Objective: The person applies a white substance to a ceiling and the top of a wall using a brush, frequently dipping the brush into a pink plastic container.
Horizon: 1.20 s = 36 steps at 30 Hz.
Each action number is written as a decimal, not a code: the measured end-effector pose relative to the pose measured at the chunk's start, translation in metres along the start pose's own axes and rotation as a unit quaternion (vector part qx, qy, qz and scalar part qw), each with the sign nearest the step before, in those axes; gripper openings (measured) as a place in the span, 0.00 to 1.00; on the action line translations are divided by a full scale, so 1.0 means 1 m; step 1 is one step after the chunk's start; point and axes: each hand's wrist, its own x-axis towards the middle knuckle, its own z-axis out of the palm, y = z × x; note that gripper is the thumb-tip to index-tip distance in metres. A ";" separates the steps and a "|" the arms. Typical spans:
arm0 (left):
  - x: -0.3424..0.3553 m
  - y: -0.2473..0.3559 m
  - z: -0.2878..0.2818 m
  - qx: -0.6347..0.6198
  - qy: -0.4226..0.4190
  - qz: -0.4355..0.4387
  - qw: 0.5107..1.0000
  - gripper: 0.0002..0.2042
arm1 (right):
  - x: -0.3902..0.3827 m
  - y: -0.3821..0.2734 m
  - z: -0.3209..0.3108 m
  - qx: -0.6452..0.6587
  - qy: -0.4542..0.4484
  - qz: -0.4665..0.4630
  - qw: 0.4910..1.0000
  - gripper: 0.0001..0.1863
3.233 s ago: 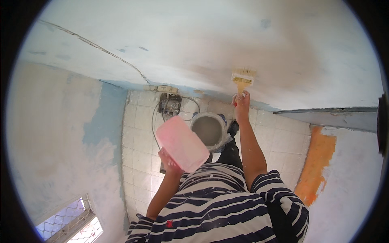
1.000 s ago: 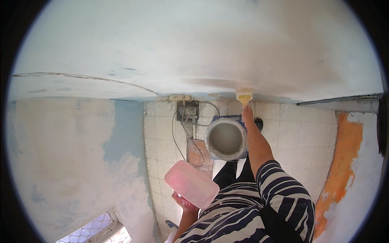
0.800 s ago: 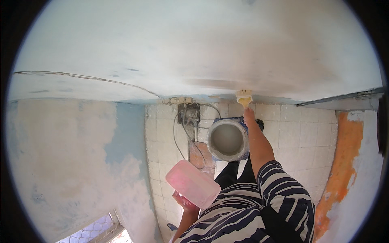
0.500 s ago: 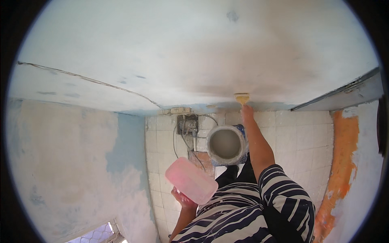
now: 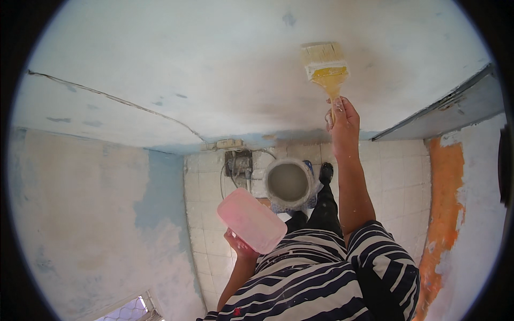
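Near left, my left hand (image 5: 239, 246), curled, supported one tub (image 5: 251, 220). Beyond it stood one bucket (image 5: 290, 205). My right hand (image 5: 345, 122) was closed around one brush (image 5: 330, 76) at the far wall (image 5: 241, 80); whether touching, I could not tell. I judged brushing the step, the next stroke needing flat bristles (image 5: 322, 52).

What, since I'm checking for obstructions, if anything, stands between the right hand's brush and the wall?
Nothing visible does: the right hand holds the brush toward the wall. Whether the bristles touch it, I cannot tell.
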 end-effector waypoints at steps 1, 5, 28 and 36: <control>0.000 -0.001 0.000 -0.008 0.002 -0.001 1.000 0.33 | 0.006 0.006 -0.002 0.000 -0.003 -0.002 1.000 0.13; 0.002 0.000 -0.016 -0.007 0.001 0.002 1.000 0.32 | 0.070 0.118 -0.047 -0.128 0.017 -0.103 0.986 0.16; 0.002 -0.015 0.017 0.064 0.023 -0.007 0.998 0.34 | 0.098 0.302 -0.131 -0.122 0.092 0.265 0.952 0.12; 0.012 -0.013 0.015 0.000 0.025 -0.025 0.999 0.34 | 0.005 0.128 -0.039 -0.042 0.007 0.134 0.990 0.10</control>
